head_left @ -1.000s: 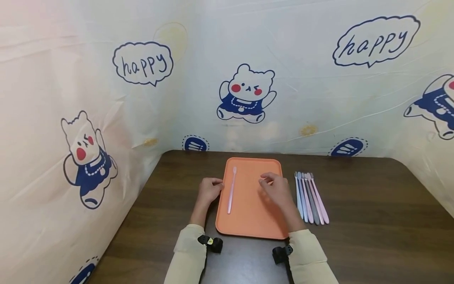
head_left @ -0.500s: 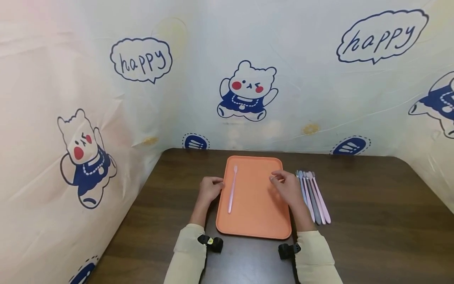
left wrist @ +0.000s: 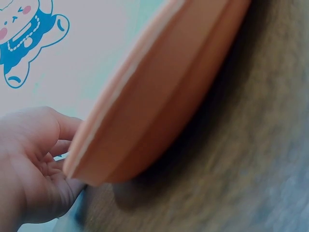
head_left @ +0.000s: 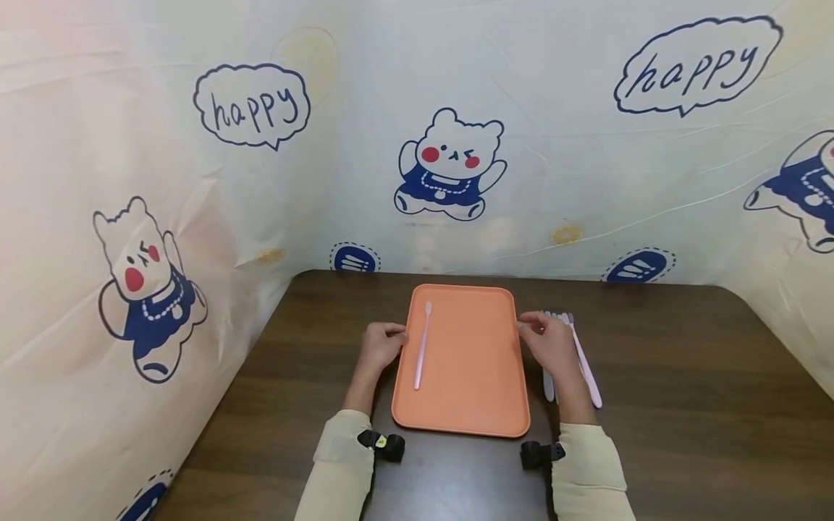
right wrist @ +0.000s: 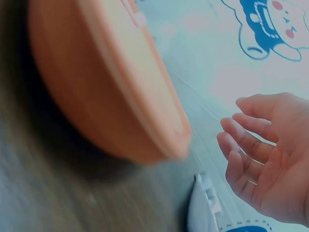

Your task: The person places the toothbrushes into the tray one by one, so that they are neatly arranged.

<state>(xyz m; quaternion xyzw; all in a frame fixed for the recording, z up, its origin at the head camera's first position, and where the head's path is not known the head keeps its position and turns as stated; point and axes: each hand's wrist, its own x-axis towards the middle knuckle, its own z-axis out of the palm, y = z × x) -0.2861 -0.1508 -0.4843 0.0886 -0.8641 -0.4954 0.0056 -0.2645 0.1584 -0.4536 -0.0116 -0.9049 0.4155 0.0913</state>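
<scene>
An orange tray lies on the table, with one pink toothbrush lengthwise near its left side. My left hand pinches the tray's left rim; in the left wrist view, the thumb is on the upper side of the rim and the other fingers are beneath. Just off the opposite rim, my right hand hangs with loosely bent fingers and holds nothing. Beneath and beside it lies a row of toothbrushes, largely hidden by the hand and forearm; a pink toothbrush at its right end shows.
The dark wooden table reaches back to a pale printed curtain that hangs behind it and along both sides. Each sleeve wears a black wrist camera near the tray's front edge.
My right hand has moved right, from over the tray to beyond its right rim, and now covers more of the toothbrush row. My left hand has stayed at the left rim.
</scene>
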